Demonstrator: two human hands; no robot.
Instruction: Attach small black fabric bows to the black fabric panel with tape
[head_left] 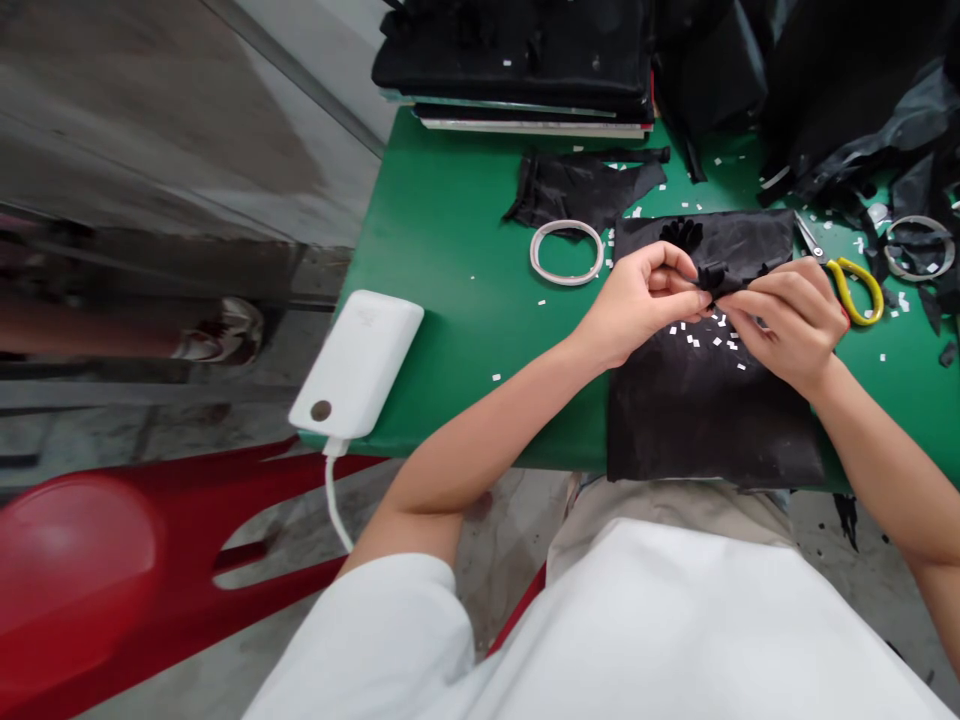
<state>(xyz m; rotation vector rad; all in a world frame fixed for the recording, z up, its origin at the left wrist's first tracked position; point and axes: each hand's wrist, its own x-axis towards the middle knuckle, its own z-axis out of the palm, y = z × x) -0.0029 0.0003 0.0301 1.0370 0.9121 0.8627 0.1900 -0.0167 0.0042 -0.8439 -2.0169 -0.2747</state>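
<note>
My left hand [645, 300] and my right hand [791, 315] meet over a black fabric sheet [705, 410] spread on the green table [450, 250]. Both pinch a small folded black fabric piece [721, 277] between their fingertips. A finished black fabric flower [681, 233] lies on the sheet just beyond my left hand. Several small white paper bits [701, 338] are scattered on the sheet below my hands.
A roll of white tape [566, 252] lies left of the sheet, beside black fabric scraps [581, 185]. Yellow-handled scissors [847, 280] lie to the right. A white power bank [358, 365] sits at the table's left corner. Stacked black fabric [517, 50] stands at the back. A red chair [112, 570] is lower left.
</note>
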